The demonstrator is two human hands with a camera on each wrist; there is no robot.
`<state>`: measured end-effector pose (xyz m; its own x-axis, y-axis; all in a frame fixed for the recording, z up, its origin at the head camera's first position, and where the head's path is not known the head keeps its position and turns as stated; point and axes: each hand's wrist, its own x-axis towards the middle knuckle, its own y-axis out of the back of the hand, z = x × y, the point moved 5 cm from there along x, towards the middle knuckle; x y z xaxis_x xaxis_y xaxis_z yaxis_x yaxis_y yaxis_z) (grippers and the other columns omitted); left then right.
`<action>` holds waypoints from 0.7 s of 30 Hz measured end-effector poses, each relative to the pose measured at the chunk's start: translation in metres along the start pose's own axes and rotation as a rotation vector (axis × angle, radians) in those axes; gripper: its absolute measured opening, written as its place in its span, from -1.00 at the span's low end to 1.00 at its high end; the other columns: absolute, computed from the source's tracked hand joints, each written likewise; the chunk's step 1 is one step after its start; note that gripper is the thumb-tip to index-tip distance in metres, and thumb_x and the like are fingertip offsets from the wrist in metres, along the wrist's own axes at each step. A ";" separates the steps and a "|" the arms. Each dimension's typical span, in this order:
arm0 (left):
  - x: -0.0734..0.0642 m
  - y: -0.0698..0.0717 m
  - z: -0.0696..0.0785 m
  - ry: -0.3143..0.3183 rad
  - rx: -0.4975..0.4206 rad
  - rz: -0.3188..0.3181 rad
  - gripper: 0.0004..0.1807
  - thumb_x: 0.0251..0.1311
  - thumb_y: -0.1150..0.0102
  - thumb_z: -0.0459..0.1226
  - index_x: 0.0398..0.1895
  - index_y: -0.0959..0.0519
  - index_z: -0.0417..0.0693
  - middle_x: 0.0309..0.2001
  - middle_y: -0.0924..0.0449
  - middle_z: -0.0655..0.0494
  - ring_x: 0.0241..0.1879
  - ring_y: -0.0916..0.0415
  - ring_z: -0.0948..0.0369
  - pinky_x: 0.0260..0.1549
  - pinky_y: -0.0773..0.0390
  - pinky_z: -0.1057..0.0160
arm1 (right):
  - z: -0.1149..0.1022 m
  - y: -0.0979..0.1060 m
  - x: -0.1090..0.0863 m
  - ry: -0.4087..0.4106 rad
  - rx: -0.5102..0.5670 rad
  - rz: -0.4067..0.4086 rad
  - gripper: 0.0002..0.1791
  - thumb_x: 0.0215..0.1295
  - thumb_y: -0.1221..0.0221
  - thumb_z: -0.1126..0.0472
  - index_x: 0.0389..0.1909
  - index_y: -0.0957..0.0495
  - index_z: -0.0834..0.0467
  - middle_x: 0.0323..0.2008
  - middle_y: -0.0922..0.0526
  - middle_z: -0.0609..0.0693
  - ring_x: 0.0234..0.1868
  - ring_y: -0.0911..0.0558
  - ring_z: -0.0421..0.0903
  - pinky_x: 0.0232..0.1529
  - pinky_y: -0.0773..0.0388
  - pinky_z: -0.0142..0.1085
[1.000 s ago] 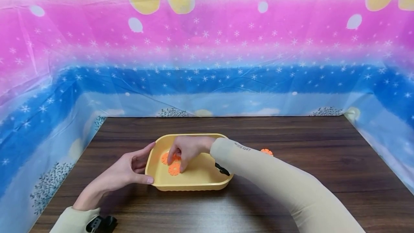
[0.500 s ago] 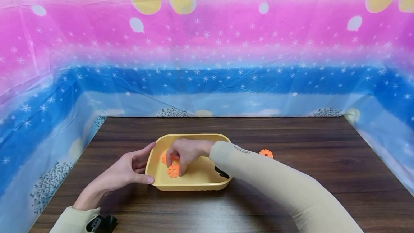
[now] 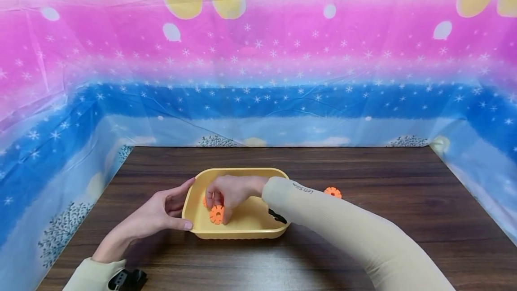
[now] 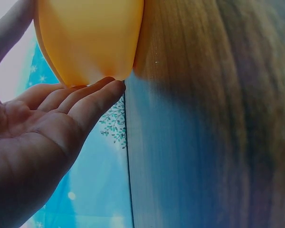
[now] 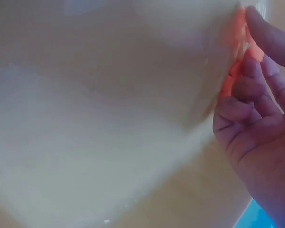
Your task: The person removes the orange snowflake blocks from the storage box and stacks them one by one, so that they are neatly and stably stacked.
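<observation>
On the brown table sits a yellow tray (image 3: 258, 217) with rounded corners. My left hand (image 3: 155, 210) braces its left end, thumb at the near corner and fingers along the far side. In the left wrist view those fingers (image 4: 92, 97) lie extended against the tray's outer wall. Reaching inside the tray, my right hand (image 3: 233, 190) pinches an orange slotted disc (image 3: 216, 214) between thumb and fingers, its notched face tilted up. Another orange piece (image 3: 204, 201) peeks out behind the fingers, mostly hidden. The right wrist view shows orange plastic (image 5: 255, 50) between thumb and fingertips.
A further orange disc (image 3: 333, 192) lies on the table, right of the tray and behind the right sleeve (image 3: 335, 214). Wood-grain tabletop (image 3: 383, 169) surrounds the tray. A printed pink and blue cloth (image 3: 258, 75) borders the table at the back and sides.
The right hand has drawn slightly nearer, and the orange disc in its pinch has tilted up toward the viewer. The left hand and the tray stay put.
</observation>
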<state>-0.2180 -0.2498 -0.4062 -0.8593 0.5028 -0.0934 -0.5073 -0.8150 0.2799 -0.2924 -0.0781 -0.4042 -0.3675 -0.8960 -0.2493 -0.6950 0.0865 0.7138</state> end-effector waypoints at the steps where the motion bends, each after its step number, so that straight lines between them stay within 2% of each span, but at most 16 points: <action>1: 0.000 0.000 0.000 -0.001 -0.001 0.000 0.20 0.16 -0.51 -0.39 0.70 0.13 -0.18 0.60 0.02 -0.37 0.48 -0.19 -0.27 0.24 -0.55 0.21 | 0.000 0.000 0.000 0.003 0.002 -0.013 -0.51 -0.05 -0.59 0.44 -0.08 -0.66 0.14 -0.25 -0.62 -0.08 -0.22 -0.55 -0.19 -0.20 -0.54 -0.48; 5: 0.000 0.000 0.001 0.000 -0.001 0.000 0.19 0.16 -0.51 -0.39 0.70 0.13 -0.17 0.60 0.02 -0.37 0.48 -0.19 -0.27 0.26 -0.54 0.19 | 0.000 0.000 0.000 0.028 0.009 -0.051 -0.45 -0.09 -0.48 0.59 -0.03 -0.70 0.16 -0.21 -0.62 -0.03 -0.18 -0.56 -0.13 -0.22 -0.53 -0.49; 8: 0.000 -0.001 0.001 0.003 -0.006 -0.002 0.19 0.17 -0.51 -0.38 0.70 0.14 -0.19 0.60 0.03 -0.38 0.48 -0.18 -0.28 0.25 -0.54 0.18 | 0.000 -0.001 0.000 0.049 -0.002 -0.062 -0.44 -0.09 -0.44 0.62 -0.01 -0.73 0.18 -0.27 -0.61 0.01 -0.24 -0.53 -0.15 -0.27 -0.49 -0.50; 14: 0.000 -0.001 0.002 0.005 -0.018 -0.015 0.20 0.18 -0.50 -0.39 0.70 0.17 -0.21 0.58 0.01 -0.44 0.48 -0.17 -0.30 0.23 -0.57 0.19 | -0.001 0.001 -0.001 0.042 -0.035 -0.051 -0.51 0.00 -0.47 0.53 0.02 -0.78 0.18 -0.37 -0.60 0.02 -0.34 -0.45 -0.25 -0.31 -0.40 -0.52; 21: -0.001 -0.001 0.003 0.003 -0.004 -0.015 0.20 0.18 -0.50 -0.38 0.70 0.17 -0.20 0.58 -0.01 -0.45 0.46 -0.21 -0.31 0.23 -0.57 0.16 | -0.005 0.008 -0.003 0.037 -0.016 -0.017 -0.51 0.06 -0.50 0.46 0.08 -0.76 0.21 -0.38 -0.64 -0.10 -0.34 -0.50 -0.27 -0.28 -0.46 -0.52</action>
<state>-0.2166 -0.2488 -0.4038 -0.8518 0.5143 -0.1000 -0.5204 -0.8085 0.2748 -0.2937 -0.0768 -0.3938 -0.3328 -0.9126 -0.2375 -0.6908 0.0644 0.7202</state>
